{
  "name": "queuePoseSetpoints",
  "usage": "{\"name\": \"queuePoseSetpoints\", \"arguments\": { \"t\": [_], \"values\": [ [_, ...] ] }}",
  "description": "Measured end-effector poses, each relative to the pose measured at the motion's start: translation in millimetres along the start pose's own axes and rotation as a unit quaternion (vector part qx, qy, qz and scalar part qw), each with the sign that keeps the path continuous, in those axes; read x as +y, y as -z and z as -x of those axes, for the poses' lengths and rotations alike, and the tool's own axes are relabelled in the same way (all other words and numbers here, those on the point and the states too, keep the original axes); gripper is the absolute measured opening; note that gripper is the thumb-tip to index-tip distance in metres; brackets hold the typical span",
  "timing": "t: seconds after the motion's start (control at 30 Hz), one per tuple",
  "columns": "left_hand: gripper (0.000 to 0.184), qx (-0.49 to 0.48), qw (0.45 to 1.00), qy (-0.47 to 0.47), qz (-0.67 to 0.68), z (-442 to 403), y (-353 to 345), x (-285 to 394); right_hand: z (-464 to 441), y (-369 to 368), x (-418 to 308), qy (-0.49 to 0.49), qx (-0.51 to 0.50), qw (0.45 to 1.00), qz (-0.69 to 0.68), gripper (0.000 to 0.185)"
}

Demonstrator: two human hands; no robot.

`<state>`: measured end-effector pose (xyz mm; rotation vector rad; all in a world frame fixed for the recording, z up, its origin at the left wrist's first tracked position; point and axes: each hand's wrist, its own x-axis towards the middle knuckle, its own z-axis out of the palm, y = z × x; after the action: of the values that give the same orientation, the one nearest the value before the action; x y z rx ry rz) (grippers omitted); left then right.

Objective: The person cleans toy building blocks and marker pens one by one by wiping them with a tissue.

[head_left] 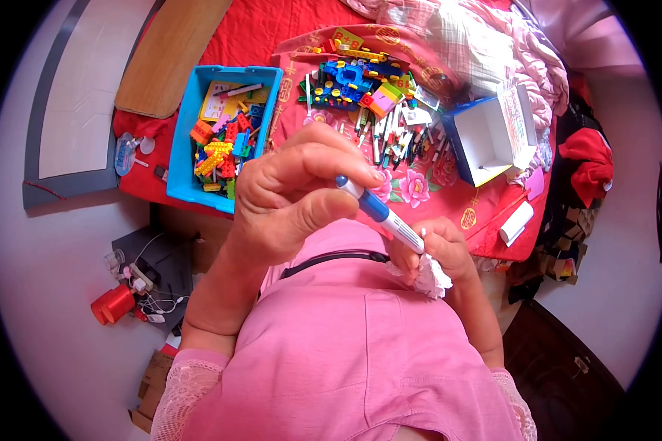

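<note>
A white and blue marker point(390, 220) slants down to the right in front of my pink top. My left hand point(290, 195) pinches its blue upper end between thumb and forefinger. Lower down, my right hand point(443, 253) grips a crumpled white tissue point(432, 279), which lies against the marker's lower end. That end is partly hidden by the tissue and the fingers. Beyond my hands, many loose markers point(397, 136) lie in a heap on the red floral cloth point(467, 195).
At the left stands a blue bin point(182, 158) holding toy bricks point(221, 154). More toy pieces point(353, 81) are piled at the back. An opened box point(485, 143) and a white cylinder point(517, 223) are on the right. A wooden board point(162, 62) lies far left.
</note>
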<state>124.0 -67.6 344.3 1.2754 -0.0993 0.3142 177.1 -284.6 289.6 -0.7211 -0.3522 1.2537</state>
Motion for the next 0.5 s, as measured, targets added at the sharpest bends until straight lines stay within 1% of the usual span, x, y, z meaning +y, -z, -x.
{"name": "queuePoseSetpoints", "arguments": {
  "t": [0.13, 0.23, 0.27, 0.33, 0.37, 0.43, 0.47, 0.5],
  "values": [
    [0.028, 0.015, 0.999, 0.023, 0.042, 1.1, 0.1, -3.0, -2.0, -1.5, 0.2, -0.008, -0.025, 0.999, -0.044, 0.035],
    [0.026, 0.041, 0.995, 0.034, 0.087, 2.0, 1.8, -6.7, -1.3, -2.5, -2.7, -0.031, 0.041, 0.999, 0.011, 0.032],
    [0.025, 0.051, 0.993, 0.035, 0.103, 2.2, 2.7, -7.4, -2.6, -4.6, -4.0, -0.014, 0.064, 0.998, 0.023, 0.029],
    [0.031, 0.084, 0.989, 0.067, 0.102, 3.2, 3.3, -7.1, -6.5, -9.8, -5.1, 0.018, 0.109, 0.993, 0.046, 0.021],
    [0.035, 0.101, 0.986, 0.084, 0.101, 3.9, 3.5, -6.9, -6.6, -10.4, -4.8, 0.039, 0.113, 0.989, 0.086, 0.017],
    [0.029, 0.096, 0.985, 0.063, 0.127, 5.0, 3.4, -10.4, -7.5, -11.0, -5.0, 0.081, 0.119, 0.975, 0.168, 0.012],
    [0.027, 0.094, 0.985, 0.051, 0.139, 5.2, 3.5, -11.4, -7.0, -14.1, -6.9, 0.066, 0.153, 0.971, 0.173, 0.012],
    [0.031, 0.088, 0.986, 0.056, 0.127, 5.1, 3.3, -10.8, -6.8, -14.9, -6.8, 0.068, 0.157, 0.965, 0.199, 0.011]
  ]
}}
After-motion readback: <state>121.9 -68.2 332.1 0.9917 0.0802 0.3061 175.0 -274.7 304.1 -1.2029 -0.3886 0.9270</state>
